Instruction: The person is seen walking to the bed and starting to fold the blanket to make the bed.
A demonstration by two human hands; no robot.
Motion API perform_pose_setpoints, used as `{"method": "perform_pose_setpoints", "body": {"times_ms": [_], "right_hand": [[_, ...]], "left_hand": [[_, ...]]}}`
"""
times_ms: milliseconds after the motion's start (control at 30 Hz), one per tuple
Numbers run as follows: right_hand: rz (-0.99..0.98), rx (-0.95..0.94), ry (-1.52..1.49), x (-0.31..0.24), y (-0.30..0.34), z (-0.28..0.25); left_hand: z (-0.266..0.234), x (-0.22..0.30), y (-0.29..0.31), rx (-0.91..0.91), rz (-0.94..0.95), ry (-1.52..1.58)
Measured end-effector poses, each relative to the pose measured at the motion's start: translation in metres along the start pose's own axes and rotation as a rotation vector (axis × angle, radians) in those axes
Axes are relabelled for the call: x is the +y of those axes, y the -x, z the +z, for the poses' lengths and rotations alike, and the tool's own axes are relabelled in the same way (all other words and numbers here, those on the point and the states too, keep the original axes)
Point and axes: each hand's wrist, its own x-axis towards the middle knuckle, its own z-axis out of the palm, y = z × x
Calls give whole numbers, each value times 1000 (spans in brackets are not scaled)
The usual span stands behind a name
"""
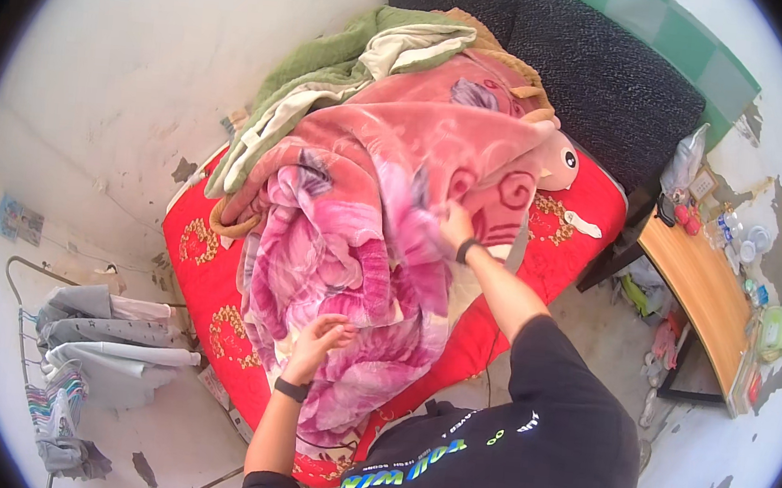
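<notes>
A thick pink blanket [347,217] with magenta flower patterns lies bunched and folded over the middle of the bed. My right hand [455,228], a dark band at its wrist, is closed on a fold of this blanket toward its right side. Lower and to the left, my left hand [319,342] is over the blanket's near part, its fingers loosely bent and holding nothing that I can see. Beneath the blanket, a red bed sheet [589,215] with gold patterns shows along both sides.
A green and cream quilt [324,52] is heaped at the far left, near the dark headboard [592,71]. A plush toy [561,161] with a round eye pokes out at right. Beyond the bed stand a wooden desk [698,299] with small items and, at left, a clothes rack [24,342].
</notes>
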Motion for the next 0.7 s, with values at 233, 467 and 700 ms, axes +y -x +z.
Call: {"method": "perform_pose_setpoints", "body": {"times_ms": [233, 467, 700], "right_hand": [[-150, -837, -53, -39, 283, -21], [263, -949, 452, 29, 336, -84], [328, -225, 213, 81, 289, -157]], "left_hand": [[-30, 67, -65, 253, 566, -440], [25, -8, -187, 134, 331, -1243], [50, -181, -135, -22, 543, -1775]]}}
